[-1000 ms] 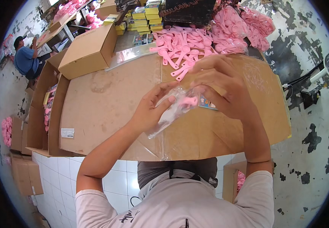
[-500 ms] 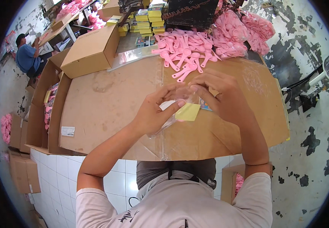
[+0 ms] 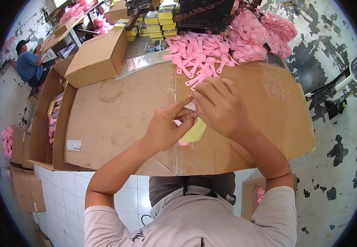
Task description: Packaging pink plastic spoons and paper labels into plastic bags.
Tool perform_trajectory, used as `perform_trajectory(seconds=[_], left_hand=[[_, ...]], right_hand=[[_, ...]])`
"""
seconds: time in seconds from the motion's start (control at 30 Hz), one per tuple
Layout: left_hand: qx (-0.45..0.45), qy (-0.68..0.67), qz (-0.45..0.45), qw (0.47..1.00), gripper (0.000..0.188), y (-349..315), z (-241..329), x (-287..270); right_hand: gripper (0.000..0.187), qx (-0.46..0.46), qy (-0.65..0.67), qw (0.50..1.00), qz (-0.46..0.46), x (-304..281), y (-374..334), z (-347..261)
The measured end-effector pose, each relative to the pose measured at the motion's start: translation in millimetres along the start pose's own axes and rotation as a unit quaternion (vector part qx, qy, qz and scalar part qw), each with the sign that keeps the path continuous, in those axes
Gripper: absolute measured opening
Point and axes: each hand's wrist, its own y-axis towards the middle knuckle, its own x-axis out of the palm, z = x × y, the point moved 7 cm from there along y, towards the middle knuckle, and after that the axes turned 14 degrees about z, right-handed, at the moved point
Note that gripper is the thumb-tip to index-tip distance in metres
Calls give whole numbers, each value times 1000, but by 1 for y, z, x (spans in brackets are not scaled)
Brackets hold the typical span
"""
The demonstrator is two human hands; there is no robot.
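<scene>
Centre of the frame, and here's the left hand point(image 3: 161, 126), thumb and fingers closed on a yellow card point(image 3: 193, 132), its upper part lost behind the knuckles! A pink piece point(image 3: 183, 143) peeps out under the card's lower edge, the rest of it hidden, so its shape is hard to call. In comes the right hand point(image 3: 221, 108) at the card's upper end, fingertips bunched narrow; whether they grip anything, I can't tell. A bit of white point(image 3: 190, 106) shows between the hands. Top centre, the spoons point(image 3: 199, 51) lie heaped, the nearest partly covered by the right hand. Lower right, a sleeve point(image 3: 275, 210) cuts off a box point(image 3: 248, 201); upper left, a co-worker point(image 3: 28, 66) sits, hands too small to read.
</scene>
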Motion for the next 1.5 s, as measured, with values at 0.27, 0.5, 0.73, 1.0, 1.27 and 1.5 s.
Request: perform_trajectory(seconds=[0.27,0.5,0.73,1.0,1.27,1.5], left_hand=[[-29,26,-51,998,46,2,4,3],[-198,-191,-28,961,35,6,-29,-2],[-232,-207,-13,950,33,7,-30,4],[-217,-190,2,957,31,3,-44,5],[-194,-219,17,956,33,5,-41,5],[-284,-237,-32,928,31,-1,-50,10]], right_hand=[[14,60,5,998,12,11,-18,48],[10,531,432,721,-106,-48,-142,192],[34,245,-311,917,-50,-94,-219,249],[30,500,126,848,-119,-19,-123,143],[37,492,530,668,-177,58,-83,35],[28,509,578,627,-112,58,-89,44]])
